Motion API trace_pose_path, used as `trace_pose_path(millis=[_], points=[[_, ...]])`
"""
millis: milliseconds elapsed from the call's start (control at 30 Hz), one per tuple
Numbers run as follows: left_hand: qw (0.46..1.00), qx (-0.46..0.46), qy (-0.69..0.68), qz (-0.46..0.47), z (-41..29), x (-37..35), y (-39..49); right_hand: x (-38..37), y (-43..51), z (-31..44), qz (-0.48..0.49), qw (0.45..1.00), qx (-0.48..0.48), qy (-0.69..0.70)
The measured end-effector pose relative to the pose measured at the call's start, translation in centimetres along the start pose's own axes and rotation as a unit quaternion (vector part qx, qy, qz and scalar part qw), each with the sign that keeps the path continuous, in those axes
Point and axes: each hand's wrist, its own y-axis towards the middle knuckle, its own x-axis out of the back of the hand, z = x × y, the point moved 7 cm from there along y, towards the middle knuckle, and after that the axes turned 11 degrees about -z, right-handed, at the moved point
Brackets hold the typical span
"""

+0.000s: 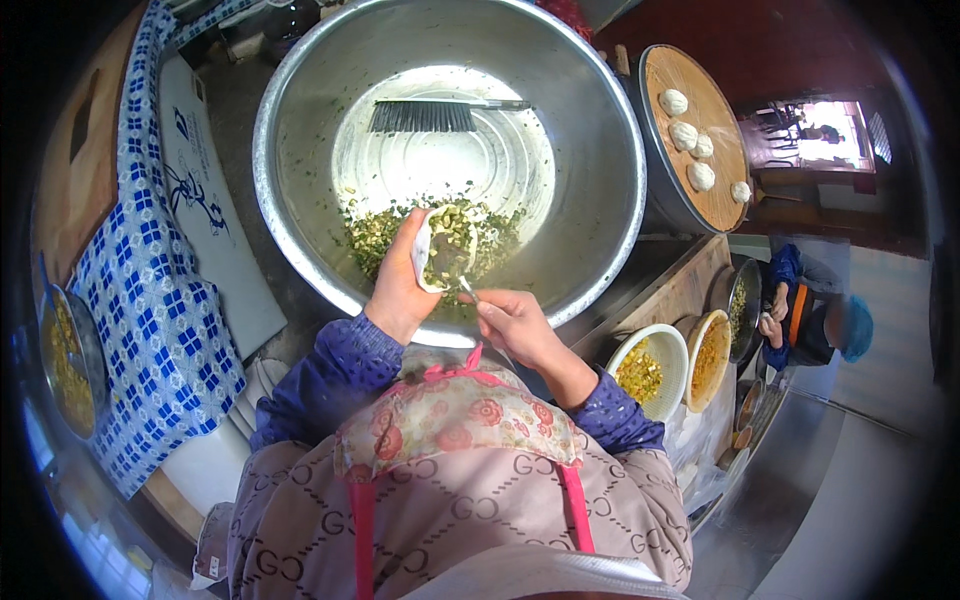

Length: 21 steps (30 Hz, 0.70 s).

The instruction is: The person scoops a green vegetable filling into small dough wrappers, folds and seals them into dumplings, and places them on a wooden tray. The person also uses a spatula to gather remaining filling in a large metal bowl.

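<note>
Cupped in my left hand is a round dough wrapper, tilted so that its hollow shows chopped green and pale filling. My right hand grips a metal spoon by its handle, close to the wrapper's lower rim; the spoon's far end is partly hidden. Both hands are over the near side of a large metal basin. Chopped green filling lies heaped in the basin beneath them. A black-bristled brush rests farther in, lying across the basin.
A round tray at the right bears several filled buns. Nearer stand a white plastic basket and a yellowish bowl of chopped food. A co-worker works beyond them. Left are a blue-checked cloth and another filled bowl.
</note>
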Motion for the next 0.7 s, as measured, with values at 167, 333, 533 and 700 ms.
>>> trace_pose_path(millis=[167,333,533,700], points=[[0.986,-0.149,0.063,-0.038,-1.3,0.9,-0.5,-0.8,1.9,-0.8,0.039,0.999,-0.008,0.001],[0.749,-0.459,0.474,-0.052,-6.0,-1.7,-2.4,1.2,4.2,-1.3,0.187,0.965,-0.177,-0.051],[0.973,-0.141,0.180,-0.042,-6.9,1.0,-0.1,2.7,13.9,-6.8,0.118,0.707,0.153,-0.681],[0.998,0.055,-0.007,-0.012,-2.8,0.6,-0.9,1.8,13.9,-2.1,0.076,0.844,0.166,-0.504]])
